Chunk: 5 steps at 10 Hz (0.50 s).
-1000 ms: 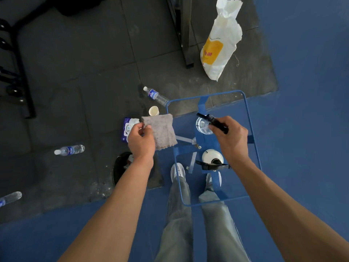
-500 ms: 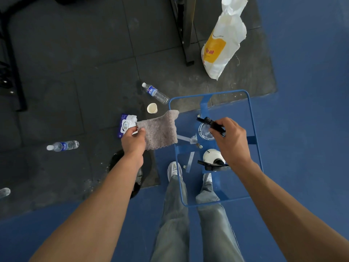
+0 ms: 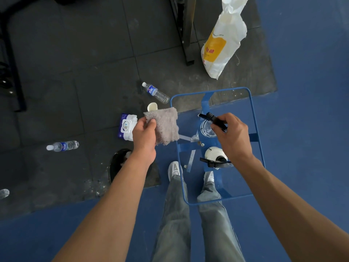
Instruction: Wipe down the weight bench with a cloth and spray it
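Evidently little has shifted in the past second: my left hand (image 3: 144,135) still pinches the cloth (image 3: 167,127), now held flatter near the nozzle of the spray bottle (image 3: 211,121) my right hand (image 3: 233,137) grips above the blue frame (image 3: 253,118), so wetting seems pending, wiping unstarted, bench not identified.

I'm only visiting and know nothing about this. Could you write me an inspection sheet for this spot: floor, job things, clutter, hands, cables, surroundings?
Surface: dark rubber tiles meeting blue flooring.
Job's things: grey cloth; clear spray bottle; white spray bottle within a blue metal frame. No weight bench clearly seen.
Clutter: lying water bottle, second water bottle, paper cup, wipes pack, white-and-yellow bag.
Grips: left hand holds the grey cloth; right hand holds the clear spray bottle at its black trigger head.
Cables: nothing seen.
Surroundings: black metal post.
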Motion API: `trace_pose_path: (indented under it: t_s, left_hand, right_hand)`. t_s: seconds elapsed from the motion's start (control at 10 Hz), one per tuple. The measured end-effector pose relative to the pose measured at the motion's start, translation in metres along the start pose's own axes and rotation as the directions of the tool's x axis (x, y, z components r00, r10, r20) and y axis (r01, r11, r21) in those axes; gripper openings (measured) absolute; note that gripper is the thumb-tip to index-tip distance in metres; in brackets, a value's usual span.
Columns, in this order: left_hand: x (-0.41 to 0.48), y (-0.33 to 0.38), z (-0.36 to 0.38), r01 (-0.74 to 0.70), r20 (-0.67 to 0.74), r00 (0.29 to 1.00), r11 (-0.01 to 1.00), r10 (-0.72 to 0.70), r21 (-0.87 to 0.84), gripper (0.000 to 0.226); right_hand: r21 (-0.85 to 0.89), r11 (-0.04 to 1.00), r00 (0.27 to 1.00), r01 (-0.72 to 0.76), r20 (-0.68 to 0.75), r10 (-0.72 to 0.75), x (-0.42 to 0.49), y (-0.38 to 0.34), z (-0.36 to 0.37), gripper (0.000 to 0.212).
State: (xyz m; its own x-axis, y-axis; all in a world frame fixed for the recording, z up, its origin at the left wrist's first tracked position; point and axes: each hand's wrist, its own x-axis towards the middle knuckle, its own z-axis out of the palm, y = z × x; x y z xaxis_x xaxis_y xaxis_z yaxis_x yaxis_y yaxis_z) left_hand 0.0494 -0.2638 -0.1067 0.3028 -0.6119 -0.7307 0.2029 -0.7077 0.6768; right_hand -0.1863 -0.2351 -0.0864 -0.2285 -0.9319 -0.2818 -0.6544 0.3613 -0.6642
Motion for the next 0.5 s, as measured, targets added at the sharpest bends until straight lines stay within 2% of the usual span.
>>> trace_pose_path:
  t_s: [0.1,0.3,0.4,0.5]
  left_hand:
    - [0.017,-0.014,-0.011,0.052,-0.149,0.988,0.994,-0.037,0.101,0.007]
    - [0.038,-0.027,-0.012,0.117,-0.190,0.979,0.973,-0.079,0.199,0.020]
    - [0.035,-0.027,-0.007,0.137,-0.183,0.978,0.964,-0.096,0.229,0.034]
    - [0.024,-0.031,-0.003,0.077,-0.101,0.994,0.943,-0.047,0.324,0.031]
  right_hand:
    - [-0.006,1.000,1.000,0.012,-0.013,-0.012,-0.001,0.003,0.001,0.011]
    - [-0.006,1.000,1.000,0.011,0.020,-0.010,0.001,0.004,0.000,0.018]
    - [-0.047,0.999,0.999,0.015,0.048,-0.013,0.007,0.004,0.000,0.020]
    - [-0.036,0.999,0.999,0.006,0.048,-0.005,0.006,0.004,0.002,0.026]
